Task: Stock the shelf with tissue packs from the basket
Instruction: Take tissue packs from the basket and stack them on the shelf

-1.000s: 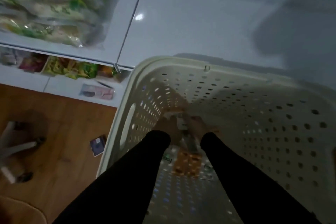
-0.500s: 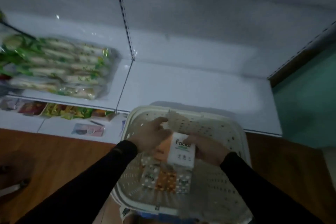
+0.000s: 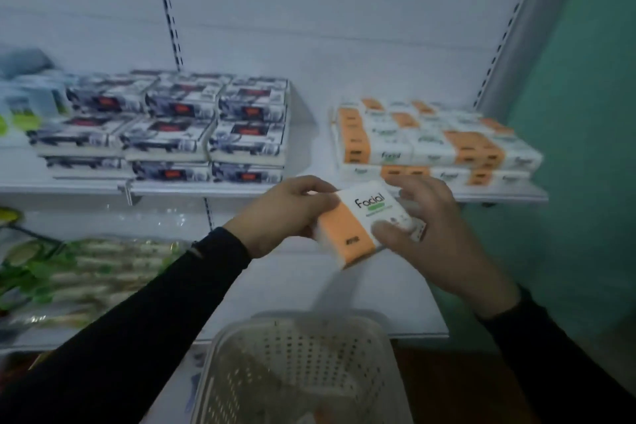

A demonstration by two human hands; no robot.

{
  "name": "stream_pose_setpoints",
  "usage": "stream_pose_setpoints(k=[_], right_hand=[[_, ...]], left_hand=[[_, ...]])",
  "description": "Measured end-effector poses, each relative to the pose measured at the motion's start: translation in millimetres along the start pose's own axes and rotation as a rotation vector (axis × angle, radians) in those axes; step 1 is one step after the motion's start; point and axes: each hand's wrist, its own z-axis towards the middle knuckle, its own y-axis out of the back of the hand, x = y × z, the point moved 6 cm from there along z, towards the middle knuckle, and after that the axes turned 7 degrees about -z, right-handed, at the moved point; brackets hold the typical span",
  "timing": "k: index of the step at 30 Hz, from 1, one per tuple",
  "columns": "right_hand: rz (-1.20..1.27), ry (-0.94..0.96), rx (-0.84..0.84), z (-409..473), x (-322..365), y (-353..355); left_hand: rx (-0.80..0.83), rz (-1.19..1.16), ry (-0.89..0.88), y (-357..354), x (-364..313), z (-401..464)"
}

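Observation:
I hold a white and orange tissue pack (image 3: 361,224) marked "Facial" in both hands, in the air in front of the upper shelf (image 3: 309,189). My left hand (image 3: 285,213) grips its left end and my right hand (image 3: 426,231) its right end. On the shelf just behind lies a stack of matching orange and white tissue packs (image 3: 433,141). The cream perforated basket (image 3: 303,365) stands below my hands at the bottom of the view; its inside is blurred.
Dark-patterned packs (image 3: 165,124) are stacked on the upper shelf's left half. Green and clear bagged goods (image 3: 79,272) lie on the lower shelf (image 3: 378,303) at left. A green wall (image 3: 585,148) borders the shelving on the right.
My hands lifted the tissue pack out of the basket and up to the upper shelf's front edge. My view rose from the basket to the stocked shelf.

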Motion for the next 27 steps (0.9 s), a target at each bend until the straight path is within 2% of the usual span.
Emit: stream_pose_setpoints(k=[4,10,12,15,18,21,27], right_hand=[[-0.167,0.075,-0.028,-9,13,33],[-0.186,0.075,-0.331,15,-7,84],[-0.180,0.037,-0.357,36,-25,100],[-0.196,-0.060,-0.352,73,-62,125],[-0.243,-0.161,-0.335,110,-101,143],[-0.252,-0.224,-0.293,145,-135,151],[-0.362,-0.278,-0.211,209,-182,143]], left_hand=[[0.022,-0.067,-0.046,-34,-41,11],[0.068,-0.028,-0.154,-71,-94,47],[-0.027,0.212,-0.250,-71,-108,67],[-0.185,0.808,-0.389,-64,-117,101],[-0.140,1.180,-0.362,-64,-105,138],[-0.111,1.318,-0.270,-63,-88,167],[-0.096,1.246,-0.236,-55,-67,189]])
